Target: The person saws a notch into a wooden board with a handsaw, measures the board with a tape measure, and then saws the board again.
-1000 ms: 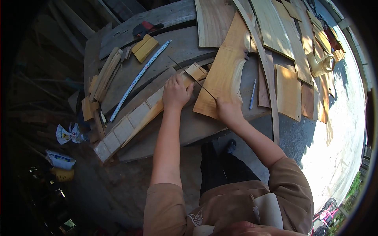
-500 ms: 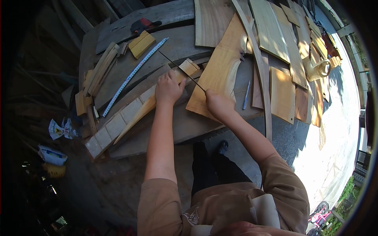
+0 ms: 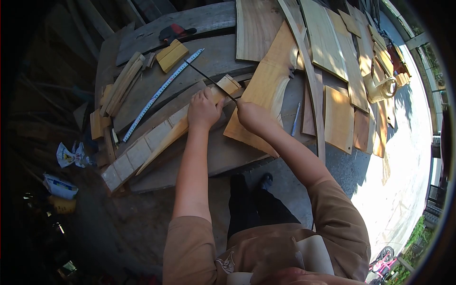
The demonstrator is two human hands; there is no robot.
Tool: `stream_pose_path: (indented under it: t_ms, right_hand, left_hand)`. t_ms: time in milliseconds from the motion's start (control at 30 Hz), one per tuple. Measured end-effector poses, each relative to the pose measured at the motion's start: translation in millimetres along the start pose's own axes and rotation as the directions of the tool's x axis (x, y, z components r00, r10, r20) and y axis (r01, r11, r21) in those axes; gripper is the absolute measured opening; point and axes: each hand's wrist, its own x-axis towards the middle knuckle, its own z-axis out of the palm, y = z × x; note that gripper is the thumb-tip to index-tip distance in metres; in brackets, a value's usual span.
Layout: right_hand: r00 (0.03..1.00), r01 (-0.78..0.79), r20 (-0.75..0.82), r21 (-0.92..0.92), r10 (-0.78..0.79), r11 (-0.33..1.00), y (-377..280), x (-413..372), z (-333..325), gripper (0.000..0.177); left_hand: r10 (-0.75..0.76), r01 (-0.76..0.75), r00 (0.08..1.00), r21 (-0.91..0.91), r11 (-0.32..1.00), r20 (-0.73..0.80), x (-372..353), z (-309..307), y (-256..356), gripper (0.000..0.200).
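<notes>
My left hand [image 3: 204, 109] is closed over a long wooden strip [image 3: 223, 89], holding it down on a larger beam marked with crosswise lines [image 3: 140, 153]. My right hand [image 3: 255, 117] is wrapped round the handle of a handsaw [image 3: 209, 78], which I see edge-on as a thin dark line. Its blade lies across the strip near the far end, just beyond my left fingers. The handle itself is hidden in my fist. A white measuring tape [image 3: 164, 90] stretches along the bench to the left of the saw.
The wooden bench [image 3: 209, 161] also holds a yellowish wood block [image 3: 172, 55], a red and black object [image 3: 176, 32], and stacked offcuts [image 3: 123, 85]. A wide board [image 3: 263, 90] and a blue pen [image 3: 296, 118] are on the right, with several planks and a pale jug [image 3: 381, 89] beyond.
My right hand has slid up and left with the saw, pushing the blade farther across the strip towards the tape. My left hand stays in place on the wood.
</notes>
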Motion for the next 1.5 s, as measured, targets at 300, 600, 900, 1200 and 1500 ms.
stream_pose_path:
  t_ms: [300,600,900,1200,1500]
  right_hand:
    - [0.978,-0.205,0.025,-0.113,0.209,0.972,24.7,-95.0,-2.5,0.012]
    - [0.997,-0.064,-0.035,-0.016,0.063,0.998,-16.8,3.2,-5.6,0.016]
    - [0.98,-0.193,0.025,-0.124,0.197,0.973,23.0,-93.8,-10.5,0.012]
    - [0.992,-0.12,-0.027,-0.002,0.12,0.993,-24.6,-11.8,-14.8,0.016]
    - [0.972,-0.208,0.085,-0.12,0.219,0.971,28.5,-108.5,-11.4,0.014]
  left_hand:
    - [-0.046,0.048,0.998,-0.042,0.998,0.049,0.9,-0.8,0.5,0.038]
    - [-0.052,0.052,0.998,-0.007,0.999,0.022,-0.1,1.2,1.9,0.039]
    - [-0.062,0.062,0.997,0.004,0.998,0.04,0.8,2.1,1.3,0.038]
    - [-0.032,0.031,0.999,0.017,0.999,0.031,0.1,1.2,2.5,0.036]
    - [-0.055,0.056,0.998,-0.052,0.997,0.03,1.1,-2.2,2.0,0.036]
